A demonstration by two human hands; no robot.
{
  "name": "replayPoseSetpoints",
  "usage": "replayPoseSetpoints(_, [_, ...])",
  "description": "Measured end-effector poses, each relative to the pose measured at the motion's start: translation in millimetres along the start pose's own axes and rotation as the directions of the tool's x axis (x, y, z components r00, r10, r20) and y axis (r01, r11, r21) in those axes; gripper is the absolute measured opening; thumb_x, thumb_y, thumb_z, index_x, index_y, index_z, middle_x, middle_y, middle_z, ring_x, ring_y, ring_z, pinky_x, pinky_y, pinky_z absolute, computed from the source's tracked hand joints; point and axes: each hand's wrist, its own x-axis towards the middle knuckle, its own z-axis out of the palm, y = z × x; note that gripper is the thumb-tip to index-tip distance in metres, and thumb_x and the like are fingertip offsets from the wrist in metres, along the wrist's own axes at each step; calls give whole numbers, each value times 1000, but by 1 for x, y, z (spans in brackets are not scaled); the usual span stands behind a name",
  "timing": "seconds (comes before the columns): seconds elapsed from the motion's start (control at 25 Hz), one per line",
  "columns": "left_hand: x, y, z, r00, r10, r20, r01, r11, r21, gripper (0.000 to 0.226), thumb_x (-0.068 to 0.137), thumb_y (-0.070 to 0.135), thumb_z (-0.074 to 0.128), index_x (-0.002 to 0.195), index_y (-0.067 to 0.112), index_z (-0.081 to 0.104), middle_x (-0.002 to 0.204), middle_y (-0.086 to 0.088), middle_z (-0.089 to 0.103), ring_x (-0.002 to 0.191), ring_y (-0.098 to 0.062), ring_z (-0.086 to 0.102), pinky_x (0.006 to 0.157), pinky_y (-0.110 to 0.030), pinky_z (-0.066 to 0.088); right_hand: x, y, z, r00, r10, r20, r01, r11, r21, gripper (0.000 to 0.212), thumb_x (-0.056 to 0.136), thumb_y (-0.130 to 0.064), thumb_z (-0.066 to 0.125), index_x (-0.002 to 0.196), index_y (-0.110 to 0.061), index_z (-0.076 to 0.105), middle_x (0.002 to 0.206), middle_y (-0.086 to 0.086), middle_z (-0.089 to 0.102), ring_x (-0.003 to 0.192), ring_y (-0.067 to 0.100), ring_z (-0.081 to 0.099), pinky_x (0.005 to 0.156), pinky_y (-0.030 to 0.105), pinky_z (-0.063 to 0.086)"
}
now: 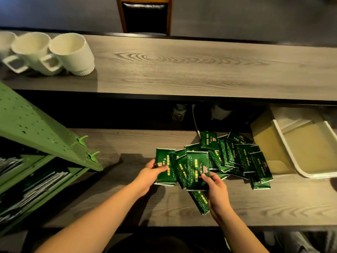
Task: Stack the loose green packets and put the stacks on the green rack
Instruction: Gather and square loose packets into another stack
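Note:
A heap of several loose green packets (240, 157) lies on the lower wooden counter (127, 143), right of centre. My left hand (155, 172) grips a small stack of green packets (166, 165) by its near end, held upright over the counter. My right hand (217, 190) holds a single green packet (197, 168) beside that stack, thumb on its face. Another packet (200, 201) lies flat under my right hand. The green rack (36, 128) with perforated panels stands at the left, its shelves holding pale flat items.
A raised wooden shelf (200, 70) runs across the back with three white mugs (71, 53) at its left. A white tray (300, 150) on brown boxes sits at the right. A chair (144, 15) stands beyond the shelf.

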Motion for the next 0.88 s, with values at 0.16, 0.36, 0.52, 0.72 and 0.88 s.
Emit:
replayPoseSetpoints(0.16, [-35, 31, 0, 961, 27, 274, -125, 930, 346, 56, 85, 0, 66, 131, 27, 47, 108, -9, 68, 83, -21, 71, 57, -34, 57, -4, -29, 8, 992, -120, 26, 120, 993, 8, 5, 88, -6, 66, 92, -8, 68, 79, 7, 71, 78, 25, 66, 81, 42, 54])
replayPoseSetpoints(0.36, [-52, 62, 3, 889, 93, 448, -323, 820, 473, 36, 73, 2, 85, 99, 21, 69, 103, -6, 74, 95, -21, 72, 85, -38, 61, -15, -61, 3, 975, -147, 169, 150, 989, -2, 2, 87, -4, 64, 89, -5, 66, 81, 8, 70, 73, 20, 66, 69, 32, 56])
replayPoseSetpoints(0.52, [-58, 74, 11, 925, 175, 337, -295, 891, 346, 54, 62, 27, 95, 109, 20, 70, 113, -7, 74, 107, -24, 71, 100, -44, 55, -28, -62, 9, 958, -130, 256, 135, 991, -2, 11, 88, 2, 60, 87, -8, 62, 79, 6, 71, 70, 19, 67, 67, 34, 55])
replayPoseSetpoints(0.72, [-71, 70, 32, 986, 150, 72, -119, 939, -324, 52, 70, 17, 84, 116, 2, 65, 111, -15, 74, 96, -24, 70, 98, -41, 53, -40, -41, 24, 979, -148, 139, 136, 987, 91, 7, 91, -1, 62, 93, -7, 60, 72, 4, 71, 65, 18, 66, 67, 34, 56])
replayPoseSetpoints(0.88, [-81, 58, 39, 989, 119, 89, -62, 875, -480, 53, 82, 24, 75, 128, 1, 60, 121, -19, 71, 105, -28, 70, 95, -45, 54, -45, -22, 38, 990, -117, 81, 111, 991, 76, 1, 91, -6, 63, 92, -6, 62, 84, 13, 70, 81, 28, 64, 80, 43, 51])
